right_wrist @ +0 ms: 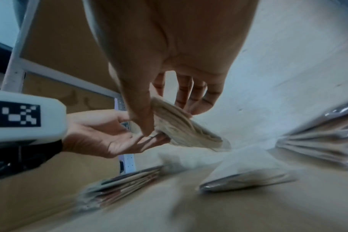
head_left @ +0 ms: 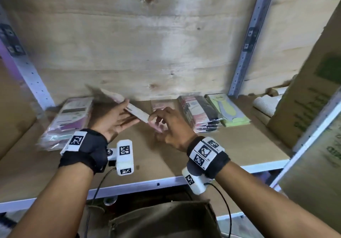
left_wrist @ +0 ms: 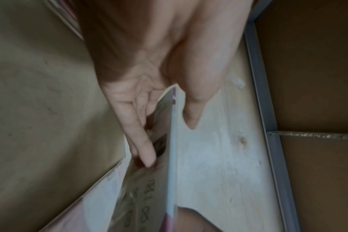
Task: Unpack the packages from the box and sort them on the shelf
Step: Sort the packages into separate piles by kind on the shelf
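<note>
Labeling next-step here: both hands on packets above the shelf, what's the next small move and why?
Probably carry the flat packet that the left hand holds over to the pink stack at shelf left and lay it on top. It looks pink-edged like that stack. The right hand pinches a separate packet bundle.

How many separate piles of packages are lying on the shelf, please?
4: the left pile, the pink pile at the back centre, the dark stack beside it, the green pile farthest right. The left hand and right hand hold another package; some may be hidden behind them.
</note>
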`<action>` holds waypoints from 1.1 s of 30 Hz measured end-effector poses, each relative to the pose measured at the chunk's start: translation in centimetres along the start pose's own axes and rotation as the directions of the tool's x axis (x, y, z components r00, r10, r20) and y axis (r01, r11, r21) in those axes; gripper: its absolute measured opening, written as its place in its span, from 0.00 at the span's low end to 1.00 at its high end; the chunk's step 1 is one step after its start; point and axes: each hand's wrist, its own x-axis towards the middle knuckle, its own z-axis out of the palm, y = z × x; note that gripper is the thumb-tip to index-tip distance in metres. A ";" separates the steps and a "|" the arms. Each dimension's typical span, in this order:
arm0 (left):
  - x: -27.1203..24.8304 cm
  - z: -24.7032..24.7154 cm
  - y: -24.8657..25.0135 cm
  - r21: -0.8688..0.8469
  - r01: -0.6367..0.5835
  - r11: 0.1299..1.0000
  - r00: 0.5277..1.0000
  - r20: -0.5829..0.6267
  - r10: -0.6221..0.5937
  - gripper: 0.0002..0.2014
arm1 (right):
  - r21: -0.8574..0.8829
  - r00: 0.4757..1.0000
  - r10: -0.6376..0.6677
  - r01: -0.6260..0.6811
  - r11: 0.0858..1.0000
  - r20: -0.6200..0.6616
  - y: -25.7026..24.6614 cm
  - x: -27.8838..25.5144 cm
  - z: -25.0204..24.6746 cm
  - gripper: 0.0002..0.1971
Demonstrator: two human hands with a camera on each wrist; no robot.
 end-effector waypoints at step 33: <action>1.9 -3.0 -0.8 0.737 -0.219 0.639 0.960 0.047 0.275 0.13 | 0.466 0.777 0.162 -0.514 0.720 0.608 8.5 -2.4 -1.1 0.23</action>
